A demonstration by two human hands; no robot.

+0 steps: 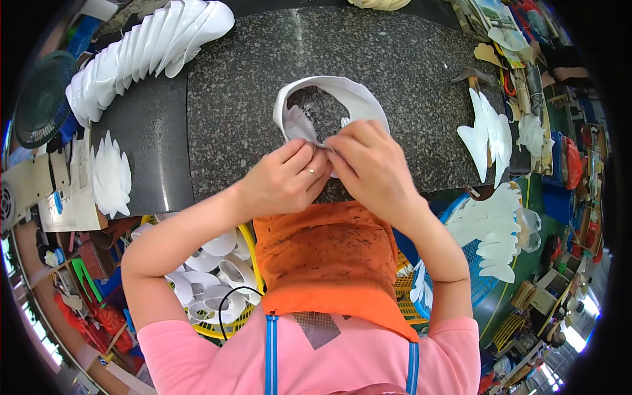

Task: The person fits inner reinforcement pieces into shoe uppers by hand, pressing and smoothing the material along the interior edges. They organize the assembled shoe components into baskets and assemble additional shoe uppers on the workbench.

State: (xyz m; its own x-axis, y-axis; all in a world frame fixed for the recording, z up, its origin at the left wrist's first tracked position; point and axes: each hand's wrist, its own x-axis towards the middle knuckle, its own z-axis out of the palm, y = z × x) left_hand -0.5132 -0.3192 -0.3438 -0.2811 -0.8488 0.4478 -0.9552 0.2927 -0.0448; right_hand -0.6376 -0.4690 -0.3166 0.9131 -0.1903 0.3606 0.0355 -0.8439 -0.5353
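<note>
A white, ring-shaped shoe upper (361,97) stands on the speckled stone slab (243,72) in front of me, its lining side partly showing. My left hand (284,176) has its fingers pinched on the near edge of the upper; a ring is on one finger. Right beside it, my right hand (374,164) pinches the same edge from the other side. The fingertips of both hands nearly meet there, and they hide the exact spot they hold. A small shiny silvery bit (344,122) shows inside the ring near my right hand.
Nested white uppers (148,49) lie in a long row at the far left. White cut pieces rest at the left (110,174) and right (487,135), near a hammer (473,79). Below the bench are a yellow basket (253,253) of white uppers and a blue basket (469,289).
</note>
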